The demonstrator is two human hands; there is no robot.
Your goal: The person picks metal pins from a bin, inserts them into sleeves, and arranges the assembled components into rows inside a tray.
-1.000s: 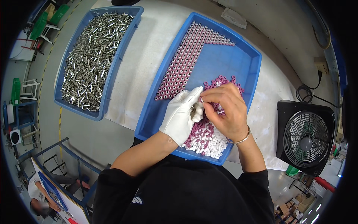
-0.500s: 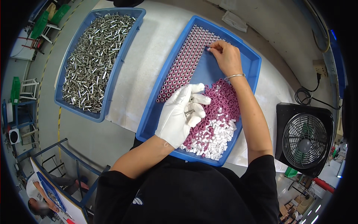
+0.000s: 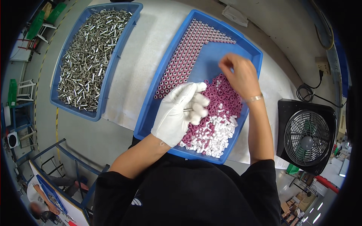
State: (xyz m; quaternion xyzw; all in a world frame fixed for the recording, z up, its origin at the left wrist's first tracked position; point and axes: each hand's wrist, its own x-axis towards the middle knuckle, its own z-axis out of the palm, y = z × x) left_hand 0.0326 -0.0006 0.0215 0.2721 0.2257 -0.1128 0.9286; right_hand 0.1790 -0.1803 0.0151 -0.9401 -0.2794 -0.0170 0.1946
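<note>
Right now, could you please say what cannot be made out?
Head view: how many metal pieces the left hand holds, hidden by its fingers.
Head view: whether the right hand holds anything, its fingers being blurred.
Head view: floor of the right blue tray where purple rings and white sleeves cover it.

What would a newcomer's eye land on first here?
Probably the magenta rings heaped beside white pieces in the central blue tray, with neat rows of small parts at its far left. The gloved left hand curls around a metal piece; the bare right hand is over the tray. A bin of metal parts stands left.
</note>
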